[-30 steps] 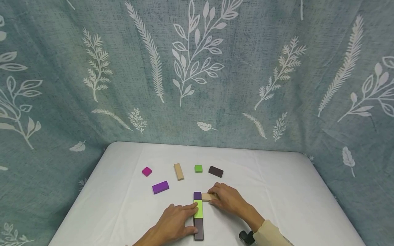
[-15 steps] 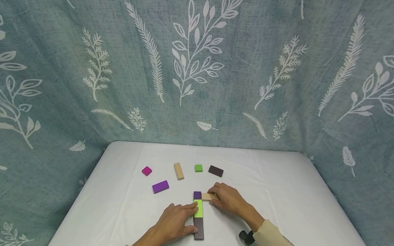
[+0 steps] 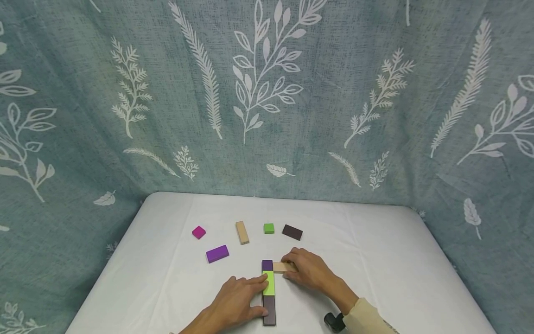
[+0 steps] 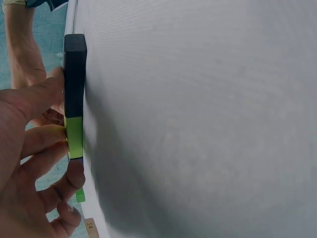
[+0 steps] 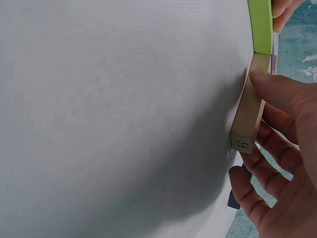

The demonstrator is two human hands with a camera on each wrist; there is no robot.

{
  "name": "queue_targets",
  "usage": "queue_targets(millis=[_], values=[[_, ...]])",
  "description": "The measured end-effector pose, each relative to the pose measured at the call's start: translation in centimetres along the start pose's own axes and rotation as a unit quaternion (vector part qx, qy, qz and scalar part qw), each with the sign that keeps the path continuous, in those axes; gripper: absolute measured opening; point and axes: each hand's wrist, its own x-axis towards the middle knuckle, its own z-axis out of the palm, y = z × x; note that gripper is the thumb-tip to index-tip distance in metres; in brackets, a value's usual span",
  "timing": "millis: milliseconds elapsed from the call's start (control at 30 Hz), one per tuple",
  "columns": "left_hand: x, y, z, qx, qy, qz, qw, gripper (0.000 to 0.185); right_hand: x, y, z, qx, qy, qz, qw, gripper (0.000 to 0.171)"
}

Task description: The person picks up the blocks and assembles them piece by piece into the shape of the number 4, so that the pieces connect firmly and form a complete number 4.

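White cloth covers a table (image 3: 375, 260), and behind it hangs a grey-green curtain (image 3: 317, 116) printed with white leaves and fern fronds.

Near the front edge, at the middle, three flat wooden blocks lie end to end in a line running near to far: a dark brown block (image 3: 269, 310) nearest, a lime green block (image 3: 269, 284) in the middle, and a small purple square block (image 3: 267, 265) at the far end. A light tan wooden block (image 3: 281, 267) lies crosswise, its left end touching the right side of the purple square block, so the pieces form an L. The right wrist view shows the tan block as a plain rectangular bar with a small number printed on its end face.

The left hand (image 3: 235, 301) rests on the table left of the line, fingers nearly straight, fingertips pressing the side of the lime green block and thumb against the dark brown block. The right hand (image 3: 308, 271) holds the tan block, fingers along its far side and thumb on its near side.

Further back, loose pieces lie well apart in a rough row: a magenta square block (image 3: 199, 232) at the left, a purple rectangular block (image 3: 217, 253) slightly nearer, a second tan block (image 3: 242, 232), a small green square block (image 3: 269, 228), and a dark brown rectangular block (image 3: 292, 232) at the right.
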Motion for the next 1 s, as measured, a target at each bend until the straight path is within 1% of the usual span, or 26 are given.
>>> queue_targets(millis=[300, 700, 1000], values=[[-0.10, -0.20, 0.30, 0.009, 0.018, 0.013, 0.9997, 0.066, 0.00, 0.02, 0.02, 0.002, -0.003, 0.005, 1.000, 0.035], [-0.10, -0.19, 0.30, 0.005, 0.015, 0.010, 0.9998, 0.066, -0.08, -0.08, -0.18, 0.010, -0.002, 0.007, 1.000, 0.035], [-0.25, -0.12, 0.23, 0.002, 0.018, 0.010, 0.9998, 0.066, -0.14, -0.03, -0.19, 0.003, -0.002, 0.010, 1.000, 0.037]])
